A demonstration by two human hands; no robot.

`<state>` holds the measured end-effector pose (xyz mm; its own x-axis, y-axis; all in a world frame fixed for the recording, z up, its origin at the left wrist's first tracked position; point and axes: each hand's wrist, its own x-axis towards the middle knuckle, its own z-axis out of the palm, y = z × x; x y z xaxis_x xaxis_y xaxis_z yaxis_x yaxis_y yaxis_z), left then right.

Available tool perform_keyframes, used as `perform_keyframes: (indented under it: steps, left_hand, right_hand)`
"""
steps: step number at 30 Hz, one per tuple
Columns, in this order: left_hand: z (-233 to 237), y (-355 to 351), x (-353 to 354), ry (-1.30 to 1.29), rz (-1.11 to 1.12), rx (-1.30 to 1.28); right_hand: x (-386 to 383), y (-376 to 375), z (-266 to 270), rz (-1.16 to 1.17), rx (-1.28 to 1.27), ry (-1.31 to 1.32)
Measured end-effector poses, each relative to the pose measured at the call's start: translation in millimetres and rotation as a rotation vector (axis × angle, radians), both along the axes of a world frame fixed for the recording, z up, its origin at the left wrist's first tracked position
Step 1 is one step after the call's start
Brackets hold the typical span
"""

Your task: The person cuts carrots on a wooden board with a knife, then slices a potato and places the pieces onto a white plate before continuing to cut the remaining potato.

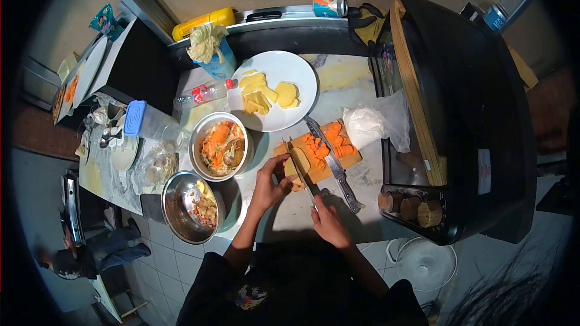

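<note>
2 hands busy over the cutting board (318, 176). Left hand (271, 185): fingers and thumb partly bent, little gap, pinching the near-left side of a potato piece (304, 160). Right hand (330, 224): fingers wrapped around the handle of a kitchen knife (301, 173), blade lying across that piece. Can't tell how deep it's in.

Step in hand reads as slicing potato. Next stroke calls for left fingertips tucked back from the edge, piece held flat, blade straight down.

Around that: 1 bigger knife (334, 166) lies across the board beside chopped carrot (344, 150); its handle overhangs the near edge, easy to snag with the right wrist. Bag of white powder (366, 127) just past the board.

Further out: white plate (305, 70) with potato slices (256, 92), then 2 bowls to the left: white bowl (194, 152) with shredded carrot, steel bowl (173, 216) with scraps.
</note>
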<state>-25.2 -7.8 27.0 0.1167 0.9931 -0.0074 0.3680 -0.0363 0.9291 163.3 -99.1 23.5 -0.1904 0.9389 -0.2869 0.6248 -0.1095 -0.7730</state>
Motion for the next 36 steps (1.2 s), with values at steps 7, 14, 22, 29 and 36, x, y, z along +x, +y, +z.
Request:
perform_keyframes:
  steps: [7,14,22,29,36]
  left_hand:
    - [7,-3,3,-0.157,0.158,-0.110]
    - [0,6,0,-0.047,0.194,-0.076]
    - [-6,14,3,0.093,0.237,-0.040]
    - [0,12,8,0.155,0.316,-0.045]
    - [1,11,8,0.173,0.319,-0.030]
  right_hand:
    - [0,-3,-8,-0.028,0.078,-0.006]
    - [5,-2,-8,-0.063,0.097,0.030]
    - [6,1,8,-0.063,0.081,0.042]
    - [-2,1,5,-0.089,-0.046,0.125]
    - [-12,0,-6,-0.168,0.022,0.164]
